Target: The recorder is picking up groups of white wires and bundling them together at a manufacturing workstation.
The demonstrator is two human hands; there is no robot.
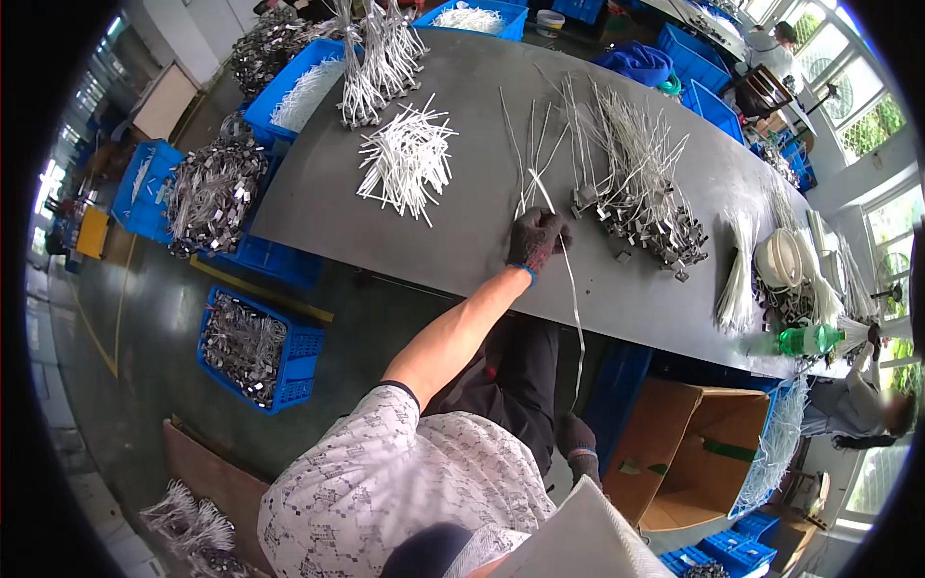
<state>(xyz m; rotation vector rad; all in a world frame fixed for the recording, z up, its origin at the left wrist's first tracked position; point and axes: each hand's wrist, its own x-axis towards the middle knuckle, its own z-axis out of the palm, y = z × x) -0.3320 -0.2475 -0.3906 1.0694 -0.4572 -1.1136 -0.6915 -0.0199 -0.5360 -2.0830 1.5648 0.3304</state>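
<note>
My left hand (538, 239), in a dark knitted glove, is closed over the near edge of the grey table (462, 125). Its fingers pinch a short white tube (541, 191) that sticks out past them. From that hand a thin pale wire (576, 308) hangs over the table edge toward my lap. At its lower end is my right hand (578, 438), also gloved, with its fingers curled at the wire. Several loose wires (525, 144) lie just beyond my left hand. To the right lies a heap of wires with small metal end pieces (655, 217); white tubes (409, 159) form a pile at left.
Bundled wires (376, 67) stand at the table's far left. Blue crates (260, 349) hold parts on the floor. At right are a green bottle (809, 340), white wire bundles (738, 270) and an open cardboard box (674, 453). Another person (858, 400) works at the far right.
</note>
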